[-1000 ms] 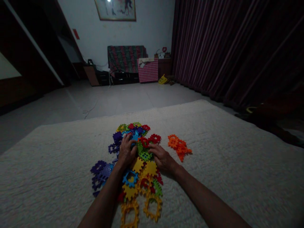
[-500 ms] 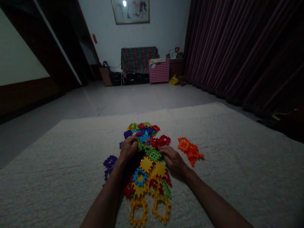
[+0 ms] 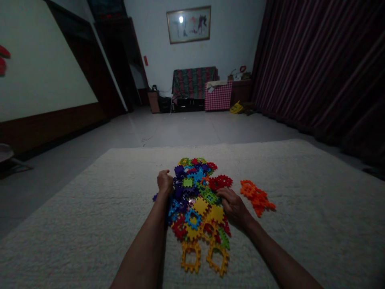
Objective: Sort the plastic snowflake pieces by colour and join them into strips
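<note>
A pile of interlocking toothed plastic building pieces lies in front of me, with yellow pieces point(image 3: 201, 205) and blue and purple ones point(image 3: 180, 192) mixed in. My left hand point(image 3: 165, 182) is closed at the pile's left edge, beside the purple pieces; what its fingers hold, if anything, is hidden. On the right, my right hand point(image 3: 234, 204) has its fingers curled together at the edge of a green building piece point(image 3: 209, 196), just below some red pieces point(image 3: 221, 182). A flat green square piece point(image 3: 188, 182) lies between the hands.
A separate cluster of orange pieces point(image 3: 257, 196) lies to the right on the pale quilted mat point(image 3: 288, 241). Beyond the mat is the tiled floor point(image 3: 186, 130), with cloth-covered furniture point(image 3: 194, 83) at the wall. A dark curtain point(image 3: 288, 60) hangs at the right.
My left hand has drawn away from the green piece to the pile's left edge, uncovering purple and blue pieces. My right hand stays by the green piece. The view has swung left.
</note>
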Demonstrator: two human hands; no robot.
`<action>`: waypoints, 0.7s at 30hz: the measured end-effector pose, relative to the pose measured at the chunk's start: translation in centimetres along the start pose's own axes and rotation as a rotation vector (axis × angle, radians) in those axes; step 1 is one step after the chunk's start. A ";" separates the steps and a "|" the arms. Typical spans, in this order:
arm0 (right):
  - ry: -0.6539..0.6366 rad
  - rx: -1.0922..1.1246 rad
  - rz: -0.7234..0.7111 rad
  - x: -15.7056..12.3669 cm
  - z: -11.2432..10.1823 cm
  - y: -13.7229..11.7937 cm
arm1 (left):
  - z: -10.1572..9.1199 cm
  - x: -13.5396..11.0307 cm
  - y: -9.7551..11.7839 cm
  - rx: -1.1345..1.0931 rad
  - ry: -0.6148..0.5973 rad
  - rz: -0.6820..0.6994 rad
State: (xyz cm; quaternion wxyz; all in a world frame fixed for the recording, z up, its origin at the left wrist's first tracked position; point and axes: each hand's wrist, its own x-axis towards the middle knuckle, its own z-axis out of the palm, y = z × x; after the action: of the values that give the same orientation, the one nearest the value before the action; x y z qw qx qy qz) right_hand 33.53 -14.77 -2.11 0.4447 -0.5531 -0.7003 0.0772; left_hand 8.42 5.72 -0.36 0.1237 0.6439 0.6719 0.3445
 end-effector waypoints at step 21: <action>0.053 -0.035 0.003 -0.1 0.0 0.0 | 0.2 -1.0 -0.4 0.186 -0.131 0.117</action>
State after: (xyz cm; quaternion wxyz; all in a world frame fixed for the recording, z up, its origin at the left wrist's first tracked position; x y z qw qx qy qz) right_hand 33.57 -14.84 -2.12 0.4533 -0.5637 -0.6886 0.0511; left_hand 8.34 4.83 -1.07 0.0869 0.7118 0.6526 0.2446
